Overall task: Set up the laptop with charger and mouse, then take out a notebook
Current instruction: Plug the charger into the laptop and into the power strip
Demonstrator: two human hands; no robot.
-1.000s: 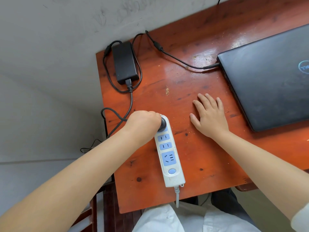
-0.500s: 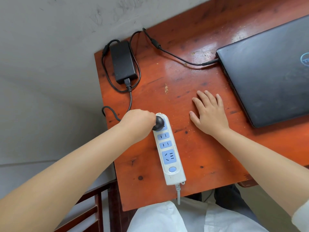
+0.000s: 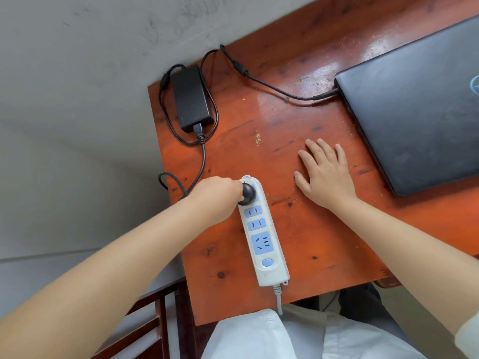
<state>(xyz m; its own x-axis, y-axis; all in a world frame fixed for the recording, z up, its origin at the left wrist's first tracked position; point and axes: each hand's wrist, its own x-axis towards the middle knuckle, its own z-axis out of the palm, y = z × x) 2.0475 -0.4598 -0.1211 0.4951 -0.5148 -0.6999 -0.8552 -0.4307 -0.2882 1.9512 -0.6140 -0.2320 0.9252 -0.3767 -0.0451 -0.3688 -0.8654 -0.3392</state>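
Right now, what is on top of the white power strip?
A black plug sits on the power strip at its far end, held by the left hand. The socket beneath is covered. The other blue sockets are free.

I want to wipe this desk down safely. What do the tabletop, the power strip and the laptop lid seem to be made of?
Tabletop: apparently wood, red-brown glossy varnish; grain, dark knots and glare show.
Power strip: looks like white moulded plastic, smooth, with blue socket faces.
Laptop lid: dark matte, smudged; plastic or metal, cannot tell.
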